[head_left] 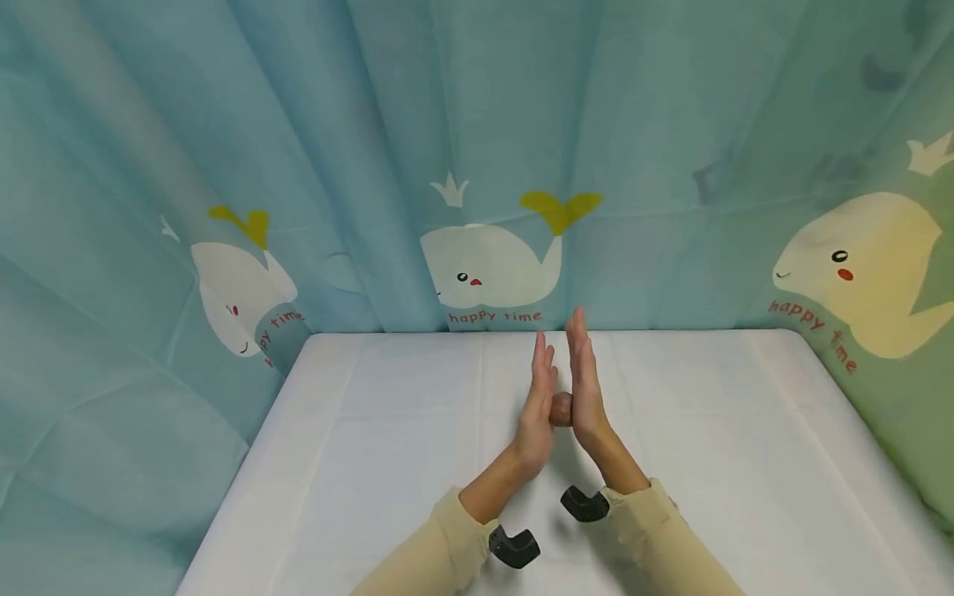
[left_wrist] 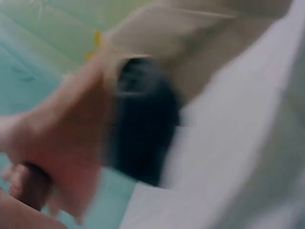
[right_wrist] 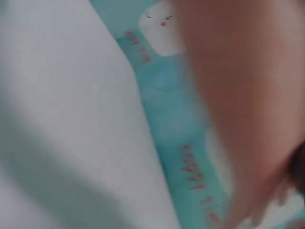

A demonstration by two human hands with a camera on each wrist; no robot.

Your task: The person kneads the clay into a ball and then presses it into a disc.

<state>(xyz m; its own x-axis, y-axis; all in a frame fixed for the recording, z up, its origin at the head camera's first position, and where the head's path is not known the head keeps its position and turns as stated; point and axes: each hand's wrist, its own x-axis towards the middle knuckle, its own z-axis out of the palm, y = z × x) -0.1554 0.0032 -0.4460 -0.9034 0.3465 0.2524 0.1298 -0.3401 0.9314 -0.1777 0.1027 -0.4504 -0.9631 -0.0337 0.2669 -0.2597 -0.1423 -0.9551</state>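
A small brown rounded lump (head_left: 562,410), looking like a ball of clay or dough, sits between two flat palms in the head view. My left hand (head_left: 537,422) touches it from the left, fingers straight and pointing away. From the other side, the palm of my right hand (head_left: 588,397) meets it, fingers also straight. In the left wrist view the dark lump (left_wrist: 34,188) shows beside the blurred right hand (left_wrist: 57,143). Only a dark edge of the lump (right_wrist: 298,169) enters the right wrist view, next to the left hand (right_wrist: 248,119).
Beneath the hands lies a table with a white cover (head_left: 402,447). A blue-green curtain (head_left: 484,108) printed with whales hangs behind it and along both sides. Black wrist devices (head_left: 514,548) stick out from the cream sleeves (head_left: 447,546).
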